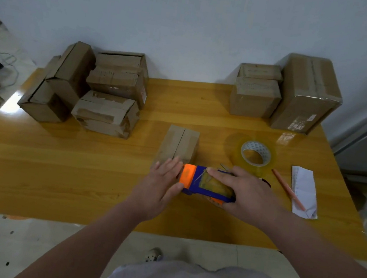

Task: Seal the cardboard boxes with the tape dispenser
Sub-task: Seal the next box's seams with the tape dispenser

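Head camera looks down on a yellow wooden tabletop (82,173), where a small cardboard box (178,143) stands a little right of the middle, towards the front edge, its top flaps meeting in a seam that shows no tape. At the box's near end, the right hand (247,192) curls over the blue-and-orange tape dispenser (198,181) and grips its body from the right. The left hand (161,182) lies flat, fingers straight and together, its tips on the near edge of the box and its thumb side against the dispenser's orange end. Whether tape already touches the cardboard cannot be told. The box looks light and likely to slide on the glossy wood, so it probably needs a flat hand pressing it down while the dispenser is drawn along the seam. Its flaps seem thin and would give under hard pressure. The dispenser is stiff plastic, best held round its body, clear of the cutting edge. More boxes are piled at the back left corner (106,89), and others stand at the back right corner (297,94). A spare tape roll (256,153), a pencil (286,188) and a folded paper (303,189) lie near the right edge.
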A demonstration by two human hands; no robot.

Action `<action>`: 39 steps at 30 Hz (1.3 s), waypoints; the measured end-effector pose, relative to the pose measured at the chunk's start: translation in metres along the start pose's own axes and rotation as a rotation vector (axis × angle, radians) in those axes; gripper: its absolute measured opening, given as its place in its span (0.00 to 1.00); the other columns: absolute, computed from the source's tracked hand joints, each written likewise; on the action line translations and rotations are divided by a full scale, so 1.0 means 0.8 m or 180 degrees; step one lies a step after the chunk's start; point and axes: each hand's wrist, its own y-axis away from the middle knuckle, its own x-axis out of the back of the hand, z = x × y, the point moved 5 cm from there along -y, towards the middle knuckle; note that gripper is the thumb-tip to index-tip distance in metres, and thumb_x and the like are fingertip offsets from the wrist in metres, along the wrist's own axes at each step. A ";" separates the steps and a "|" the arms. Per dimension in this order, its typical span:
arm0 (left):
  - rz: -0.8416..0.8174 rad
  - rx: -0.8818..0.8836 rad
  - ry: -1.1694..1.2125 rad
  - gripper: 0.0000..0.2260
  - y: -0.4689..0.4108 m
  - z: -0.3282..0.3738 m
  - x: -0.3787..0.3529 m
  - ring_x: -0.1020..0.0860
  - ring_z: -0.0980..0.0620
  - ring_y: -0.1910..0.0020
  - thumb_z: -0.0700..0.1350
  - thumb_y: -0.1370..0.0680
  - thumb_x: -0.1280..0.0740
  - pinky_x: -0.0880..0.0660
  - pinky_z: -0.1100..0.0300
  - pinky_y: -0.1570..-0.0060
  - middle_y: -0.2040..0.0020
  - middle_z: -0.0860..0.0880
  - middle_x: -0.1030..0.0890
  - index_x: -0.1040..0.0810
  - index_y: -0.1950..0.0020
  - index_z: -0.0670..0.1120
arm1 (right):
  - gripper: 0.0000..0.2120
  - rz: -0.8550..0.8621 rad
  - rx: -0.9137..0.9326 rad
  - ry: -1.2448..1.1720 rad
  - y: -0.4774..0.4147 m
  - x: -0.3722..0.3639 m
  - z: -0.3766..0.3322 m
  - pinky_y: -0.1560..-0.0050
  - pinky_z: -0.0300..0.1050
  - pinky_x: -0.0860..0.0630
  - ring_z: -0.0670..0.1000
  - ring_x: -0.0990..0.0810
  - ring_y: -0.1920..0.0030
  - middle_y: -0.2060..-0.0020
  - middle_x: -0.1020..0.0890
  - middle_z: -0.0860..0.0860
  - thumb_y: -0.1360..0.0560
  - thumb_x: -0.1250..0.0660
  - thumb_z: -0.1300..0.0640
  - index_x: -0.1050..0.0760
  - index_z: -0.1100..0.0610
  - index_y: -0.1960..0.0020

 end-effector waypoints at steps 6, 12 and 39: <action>-0.0314 -0.0075 0.0001 0.42 -0.005 -0.005 -0.017 0.55 0.60 0.23 0.73 0.26 0.61 0.59 0.62 0.25 0.21 0.50 0.49 0.55 0.21 0.47 | 0.36 0.0121 -0.0017 -0.0268 0.003 -0.011 0.002 0.46 0.43 0.26 0.49 0.31 0.34 0.33 0.33 0.48 0.27 0.35 0.35 0.49 0.33 0.25; -0.0366 -0.0028 -0.0099 0.41 -0.008 -0.008 -0.015 0.53 0.58 0.23 0.72 0.26 0.60 0.58 0.63 0.26 0.21 0.51 0.47 0.55 0.21 0.48 | 0.36 0.0189 0.0055 -0.0503 0.010 -0.002 0.009 0.49 0.42 0.24 0.45 0.29 0.40 0.37 0.30 0.45 0.28 0.33 0.36 0.47 0.33 0.26; -0.0396 0.0075 -0.0185 0.42 -0.013 -0.001 -0.010 0.54 0.59 0.23 0.73 0.28 0.64 0.58 0.61 0.26 0.22 0.52 0.48 0.45 0.22 0.50 | 0.29 -0.1037 -0.0366 -0.0167 -0.050 0.025 -0.012 0.72 0.39 0.33 0.43 0.29 0.67 0.64 0.29 0.40 0.28 0.34 0.52 0.33 0.39 0.29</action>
